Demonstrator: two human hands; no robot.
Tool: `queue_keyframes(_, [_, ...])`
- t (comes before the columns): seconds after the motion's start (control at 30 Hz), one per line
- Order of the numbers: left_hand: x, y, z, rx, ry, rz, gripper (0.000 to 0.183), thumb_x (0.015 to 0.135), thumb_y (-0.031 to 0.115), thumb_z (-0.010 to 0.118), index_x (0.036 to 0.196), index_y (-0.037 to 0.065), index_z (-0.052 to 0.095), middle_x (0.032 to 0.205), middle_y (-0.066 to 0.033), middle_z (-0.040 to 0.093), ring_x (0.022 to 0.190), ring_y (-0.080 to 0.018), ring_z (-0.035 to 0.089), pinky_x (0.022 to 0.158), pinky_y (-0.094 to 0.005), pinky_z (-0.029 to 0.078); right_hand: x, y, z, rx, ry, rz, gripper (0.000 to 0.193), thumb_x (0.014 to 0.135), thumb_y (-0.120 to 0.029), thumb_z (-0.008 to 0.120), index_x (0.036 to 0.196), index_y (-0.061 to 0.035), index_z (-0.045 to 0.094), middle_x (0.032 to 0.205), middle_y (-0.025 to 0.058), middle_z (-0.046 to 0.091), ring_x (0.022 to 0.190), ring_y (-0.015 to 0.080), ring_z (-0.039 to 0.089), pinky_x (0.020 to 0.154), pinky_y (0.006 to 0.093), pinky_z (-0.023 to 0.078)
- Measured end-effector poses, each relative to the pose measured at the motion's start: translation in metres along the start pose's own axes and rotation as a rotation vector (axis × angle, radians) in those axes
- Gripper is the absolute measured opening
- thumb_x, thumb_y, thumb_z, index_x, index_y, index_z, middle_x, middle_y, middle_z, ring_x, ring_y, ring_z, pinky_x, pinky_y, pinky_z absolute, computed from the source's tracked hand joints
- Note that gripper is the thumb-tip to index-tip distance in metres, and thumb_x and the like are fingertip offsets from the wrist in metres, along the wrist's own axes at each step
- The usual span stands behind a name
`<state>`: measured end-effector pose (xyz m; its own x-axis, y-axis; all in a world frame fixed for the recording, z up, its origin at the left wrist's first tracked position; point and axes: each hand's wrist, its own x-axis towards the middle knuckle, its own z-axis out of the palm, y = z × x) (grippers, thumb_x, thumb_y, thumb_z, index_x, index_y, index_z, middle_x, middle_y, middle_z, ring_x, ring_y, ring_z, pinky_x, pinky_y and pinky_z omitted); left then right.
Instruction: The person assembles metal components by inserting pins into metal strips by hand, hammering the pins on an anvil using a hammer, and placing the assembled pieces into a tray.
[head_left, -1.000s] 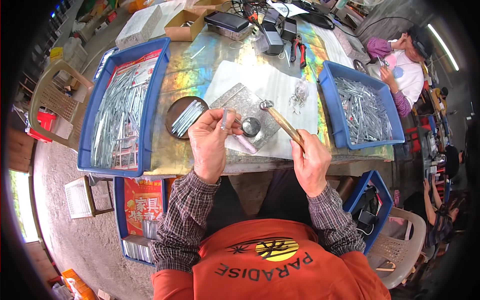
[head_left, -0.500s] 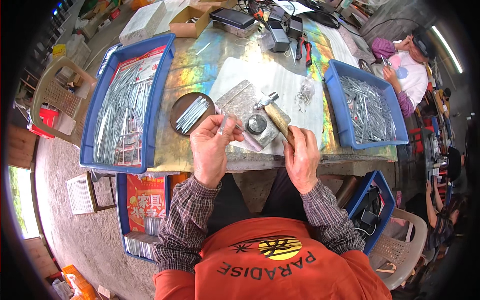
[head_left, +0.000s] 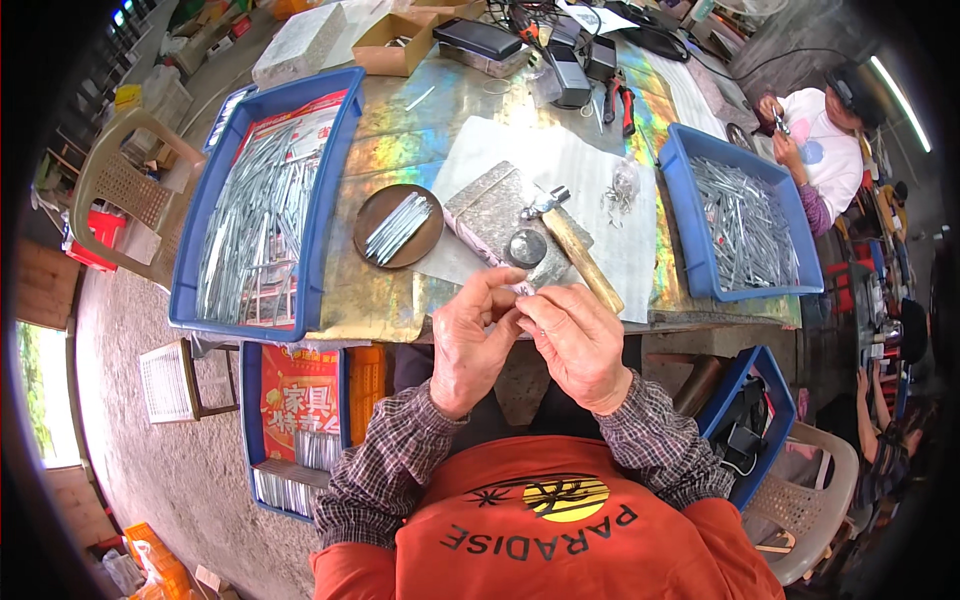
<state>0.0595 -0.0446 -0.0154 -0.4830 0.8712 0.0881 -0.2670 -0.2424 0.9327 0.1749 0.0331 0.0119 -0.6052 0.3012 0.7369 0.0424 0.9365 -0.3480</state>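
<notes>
My left hand (head_left: 468, 342) and my right hand (head_left: 580, 345) meet over the near table edge, fingers pinched together. What they hold between the fingertips is too small and covered to make out. Just beyond them a hammer (head_left: 578, 256) with a wooden handle lies untouched, its head on a grey stone slab (head_left: 487, 206). A round dark metal block (head_left: 524, 248) also sits on that slab. To the left, a round brown dish (head_left: 422, 248) carries several thin silvery metal rods (head_left: 396, 232).
Blue trays of metal rods stand left (head_left: 312, 262) and right (head_left: 808, 275). Red-handled pliers (head_left: 627, 108), a cardboard box (head_left: 395, 58) and electronic devices lie at the back. A small clear bag (head_left: 625, 180) rests on white paper. Another person (head_left: 815, 135) works at far right.
My right hand has let go of the hammer handle and moved left to meet my left hand. The left hand has shifted right and nearer to me. The hammer stays on the slab.
</notes>
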Motion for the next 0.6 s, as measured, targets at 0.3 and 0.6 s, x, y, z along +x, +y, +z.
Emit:
queue_keyframes(0.3, [-0.01,0.011,-0.016,0.647,-0.103,0.224,0.021,0.079,-0.004,0.065,0.1,-0.002,0.063,0.086,-0.011,0.066,0.077,-0.0191,0.064,0.067,-0.0281,0.05,0.003,-0.005,-0.005,0.318,-0.063,0.36,0.007,0.083,-0.003,0.065,0.088,0.0007,0.064,0.075,0.0103,0.061,0.062,0.0199,0.058,0.056,0.0278,0.047])
queue_keyframes(0.6, [-0.013,0.003,-0.037,0.851,-0.125,0.502,0.022,0.072,-0.006,0.067,0.093,0.001,0.065,0.081,-0.0133,0.064,0.072,-0.0303,0.061,0.065,-0.0353,0.049,-0.008,-0.006,0.003,0.78,-0.192,0.913,0.013,0.091,-0.009,0.058,0.098,-0.0001,0.064,0.074,0.0005,0.06,0.061,0.0046,0.053,0.054,0.0189,0.044])
